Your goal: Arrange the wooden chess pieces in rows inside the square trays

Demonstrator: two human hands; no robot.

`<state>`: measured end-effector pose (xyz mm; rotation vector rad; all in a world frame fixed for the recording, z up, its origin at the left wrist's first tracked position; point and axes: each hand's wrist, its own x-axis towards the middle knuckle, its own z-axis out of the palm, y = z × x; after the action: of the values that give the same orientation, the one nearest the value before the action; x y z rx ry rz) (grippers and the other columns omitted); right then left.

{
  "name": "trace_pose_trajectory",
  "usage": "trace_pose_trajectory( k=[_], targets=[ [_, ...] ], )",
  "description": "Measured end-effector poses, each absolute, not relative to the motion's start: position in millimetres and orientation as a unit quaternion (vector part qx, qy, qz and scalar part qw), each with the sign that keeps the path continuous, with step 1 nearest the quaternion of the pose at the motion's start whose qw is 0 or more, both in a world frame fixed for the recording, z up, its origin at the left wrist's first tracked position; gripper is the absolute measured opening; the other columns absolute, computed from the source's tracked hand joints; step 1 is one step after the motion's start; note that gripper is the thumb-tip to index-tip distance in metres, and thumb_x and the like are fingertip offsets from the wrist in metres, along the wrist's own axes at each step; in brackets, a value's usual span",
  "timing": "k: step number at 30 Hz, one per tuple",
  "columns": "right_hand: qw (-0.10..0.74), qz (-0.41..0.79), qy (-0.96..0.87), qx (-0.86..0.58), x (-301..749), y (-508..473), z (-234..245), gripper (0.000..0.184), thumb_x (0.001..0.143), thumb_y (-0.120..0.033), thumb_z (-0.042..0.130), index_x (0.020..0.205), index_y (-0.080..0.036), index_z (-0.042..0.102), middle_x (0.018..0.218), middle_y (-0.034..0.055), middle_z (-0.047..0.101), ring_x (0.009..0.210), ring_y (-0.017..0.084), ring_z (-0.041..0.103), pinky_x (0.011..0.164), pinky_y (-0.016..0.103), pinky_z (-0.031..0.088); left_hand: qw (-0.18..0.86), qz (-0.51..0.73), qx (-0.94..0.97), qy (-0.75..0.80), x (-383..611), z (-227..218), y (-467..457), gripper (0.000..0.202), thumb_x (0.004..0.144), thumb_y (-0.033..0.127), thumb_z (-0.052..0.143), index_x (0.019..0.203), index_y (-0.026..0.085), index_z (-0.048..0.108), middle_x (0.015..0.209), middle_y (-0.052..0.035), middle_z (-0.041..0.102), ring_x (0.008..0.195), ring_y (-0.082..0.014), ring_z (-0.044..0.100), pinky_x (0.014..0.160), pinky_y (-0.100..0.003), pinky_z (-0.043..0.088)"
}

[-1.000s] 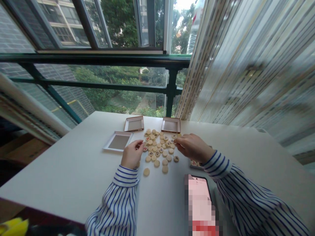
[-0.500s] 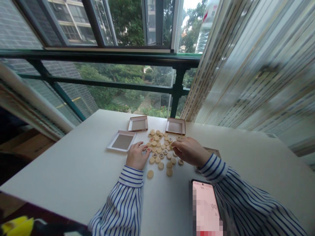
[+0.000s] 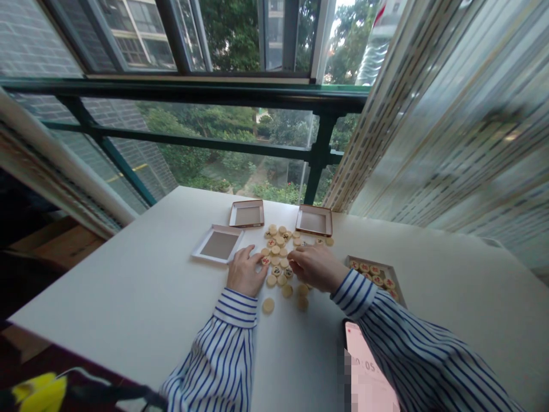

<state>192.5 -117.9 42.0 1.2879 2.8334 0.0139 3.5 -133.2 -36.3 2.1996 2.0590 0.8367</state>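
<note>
Round wooden Chinese chess pieces (image 3: 275, 250) lie in a loose cluster on the white table, some blank side up, others showing red or black characters. At the cluster's left edge, my left hand (image 3: 246, 272) has its thumb and forefinger closed about a red-marked piece (image 3: 266, 261). My right hand (image 3: 317, 266) reaches over the right part of the cluster, palm down, with its fingers drawn together. What its fingertips hold, if anything, is hidden. To its right, an open box (image 3: 397, 280) contains several pieces with red characters, partly covered by my right sleeve.
Two shallow open boxes, one at back left (image 3: 247, 213) and one at back right (image 3: 314, 220), stand behind the pieces. A white tray-like lid (image 3: 218, 244) lies left of them. A phone (image 3: 371, 369) rests near my right forearm. Beyond the table are a green railing (image 3: 214, 142) and curtains.
My right hand has moved left and toward me across the pieces, uncovering more of the box at right. My left hand stays by the red-marked piece. The whole view has shifted slightly.
</note>
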Motion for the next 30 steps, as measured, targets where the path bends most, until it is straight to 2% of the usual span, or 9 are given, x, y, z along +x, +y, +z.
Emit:
trace_pose_trajectory(
  k=[9,20,30],
  targets=[
    [0.015,-0.009,0.912,0.410,176.4,-114.4,36.6,0.025,0.084,-0.027,0.037,0.089,-0.019,0.060,0.086,0.0073,0.064,0.082,0.019,0.059,0.066,0.027,0.040,-0.005,0.264,0.706,0.657,3.1,-39.0,-131.8,0.021,0.070,0.032,0.056,0.085,0.021,0.067,0.115,-0.0114,0.054,0.106,-0.0272,0.047,0.089,-0.041,0.041],
    [0.017,-0.018,0.910,0.414,171.4,-110.7,31.5,0.028,0.084,-0.029,0.034,0.098,-0.021,0.058,0.089,0.0068,0.063,0.082,0.020,0.058,0.063,0.029,0.039,-0.031,0.278,0.715,0.641,1.5,-46.0,-129.2,0.019,0.069,0.032,0.059,0.083,0.022,0.067,0.112,-0.0108,0.055,0.105,-0.0268,0.048,0.085,-0.042,0.044],
    [0.010,-0.021,0.910,0.414,172.1,-108.5,29.6,0.027,0.084,-0.029,0.035,0.093,-0.018,0.058,0.086,0.0075,0.063,0.080,0.020,0.057,0.062,0.028,0.037,-0.019,0.285,0.714,0.640,0.1,-50.0,-128.2,0.020,0.070,0.033,0.058,0.085,0.022,0.067,0.111,-0.0122,0.055,0.104,-0.0279,0.049,0.084,-0.044,0.044]
  ],
)
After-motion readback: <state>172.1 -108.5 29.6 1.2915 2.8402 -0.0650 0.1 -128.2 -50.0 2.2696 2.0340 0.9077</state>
